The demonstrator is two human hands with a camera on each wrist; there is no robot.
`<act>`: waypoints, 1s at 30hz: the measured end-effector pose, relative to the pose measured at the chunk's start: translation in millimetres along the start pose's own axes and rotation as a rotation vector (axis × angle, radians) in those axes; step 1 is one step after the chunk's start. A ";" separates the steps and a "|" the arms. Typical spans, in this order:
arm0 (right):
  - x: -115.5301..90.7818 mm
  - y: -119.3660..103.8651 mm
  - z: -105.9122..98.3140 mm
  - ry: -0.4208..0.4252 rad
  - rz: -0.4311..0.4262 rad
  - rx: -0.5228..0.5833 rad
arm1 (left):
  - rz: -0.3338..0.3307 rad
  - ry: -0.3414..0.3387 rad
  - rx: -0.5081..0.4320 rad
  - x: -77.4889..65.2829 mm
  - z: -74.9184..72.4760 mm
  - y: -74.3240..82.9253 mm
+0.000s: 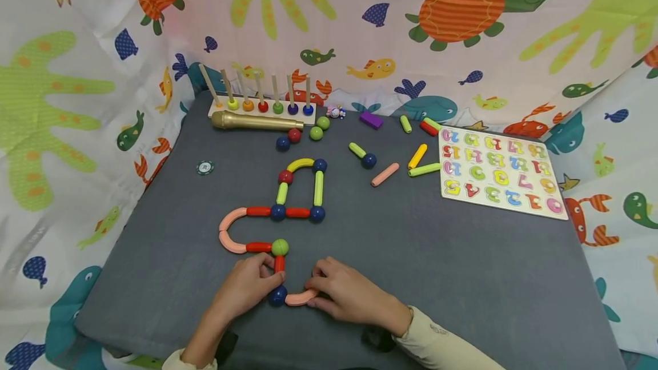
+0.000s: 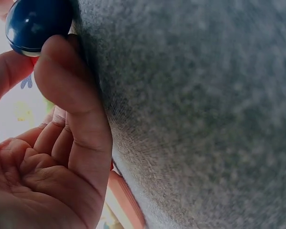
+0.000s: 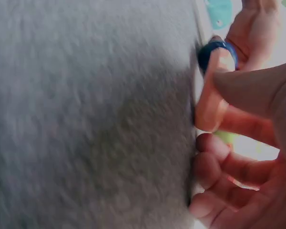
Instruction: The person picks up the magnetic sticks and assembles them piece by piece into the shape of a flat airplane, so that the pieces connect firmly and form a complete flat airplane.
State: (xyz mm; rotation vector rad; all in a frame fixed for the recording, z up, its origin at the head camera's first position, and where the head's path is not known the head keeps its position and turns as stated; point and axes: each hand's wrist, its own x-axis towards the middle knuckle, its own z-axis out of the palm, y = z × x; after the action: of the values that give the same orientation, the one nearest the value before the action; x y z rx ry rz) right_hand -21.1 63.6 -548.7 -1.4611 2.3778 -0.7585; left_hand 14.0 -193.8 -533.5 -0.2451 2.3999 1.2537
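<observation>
My left hand [image 1: 249, 283] pinches a short red rod [image 1: 279, 264] between thumb and fingers. The rod runs from a green ball [image 1: 280, 247] to a blue ball [image 1: 277, 296]. Close by the thumb tip, the blue ball [image 2: 38, 24] shows large in the left wrist view. My right hand [image 1: 354, 293] pinches the free end of a curved peach piece [image 1: 297, 300]. Its other end meets the blue ball [image 3: 219, 50]. Beyond the green ball, the joined chain continues through another red rod [image 1: 259, 247], peach curves [image 1: 226, 230] and a closed loop with a yellow curve [image 1: 300, 164].
Loose rods, such as a peach one [image 1: 385, 175] and a yellow one [image 1: 417, 156], lie right of the chain. A number puzzle board [image 1: 504, 210] lies further right. At the back are a peg stand [image 1: 308, 120], a gold toy microphone [image 1: 257, 122] and loose balls [image 1: 295, 135].
</observation>
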 end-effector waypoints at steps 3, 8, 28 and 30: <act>-3.4 2.4 -0.8 0.014 0.011 -0.016 | -0.005 0.009 0.004 -2.1 0.2 -1.6; -5.3 0.6 1.5 -0.004 0.024 -0.023 | -0.015 0.022 0.028 -2.4 3.1 -4.5; -15.8 -4.4 10.3 0.006 0.091 0.112 | 0.083 0.136 0.159 -15.4 8.9 1.7; -16.1 -3.5 10.8 0.002 0.097 0.117 | 0.224 0.201 0.283 -22.0 11.2 4.4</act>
State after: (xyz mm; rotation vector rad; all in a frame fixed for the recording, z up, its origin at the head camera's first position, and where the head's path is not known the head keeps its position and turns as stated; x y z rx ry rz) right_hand -5.9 73.3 -556.7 -1.2900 2.3435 -0.8586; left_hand 35.4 -183.0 -526.2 -0.0178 2.8057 0.9997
